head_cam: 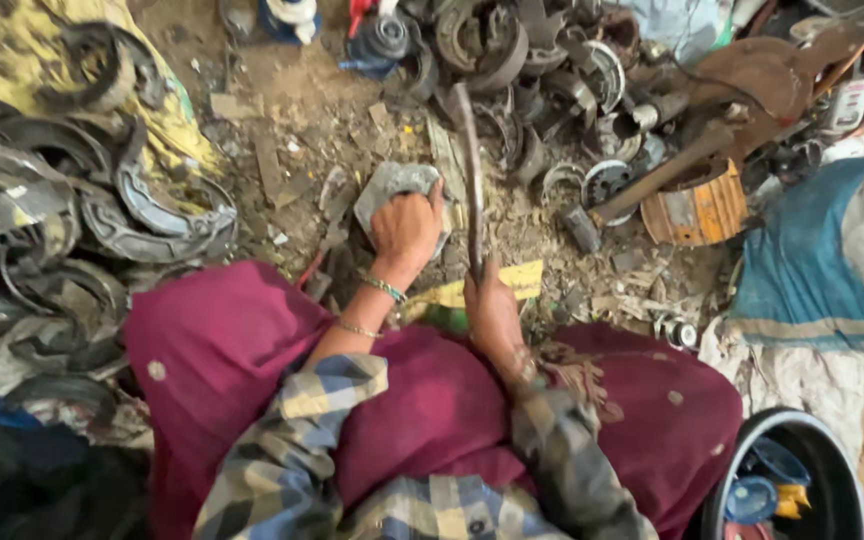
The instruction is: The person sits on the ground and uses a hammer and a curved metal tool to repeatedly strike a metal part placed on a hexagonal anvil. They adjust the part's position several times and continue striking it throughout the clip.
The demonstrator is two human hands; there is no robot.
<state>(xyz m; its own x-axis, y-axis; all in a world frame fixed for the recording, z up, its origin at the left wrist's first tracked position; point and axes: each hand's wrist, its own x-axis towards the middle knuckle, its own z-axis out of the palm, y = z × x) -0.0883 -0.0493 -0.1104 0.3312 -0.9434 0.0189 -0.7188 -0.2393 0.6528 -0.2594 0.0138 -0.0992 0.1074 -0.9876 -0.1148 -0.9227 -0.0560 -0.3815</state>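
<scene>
The person sits on a dirt floor (302,120) strewn with scrap. The left hand (407,228) lies palm-down, fingers curled over the top edge of a grey curved metal piece (387,190), pinning it against the ground directly ahead of the knees. The right hand (492,310) is closed in a fist around the lower end of a long dark metal bar (470,170), which stands nearly upright, its upper end reaching toward the pile of rusty round parts (552,70) beyond. The bar stands just beside the grey piece, on its right; whether the two touch cannot be made out. Judged from this posture, the step in hand is bracing the piece while the bar is set to work on it. The next move would call for steady downward pressure from the left hand and the bar's working end kept well apart from those fingers. A stack of curved grey parts (152,215) lies to the left.
</scene>
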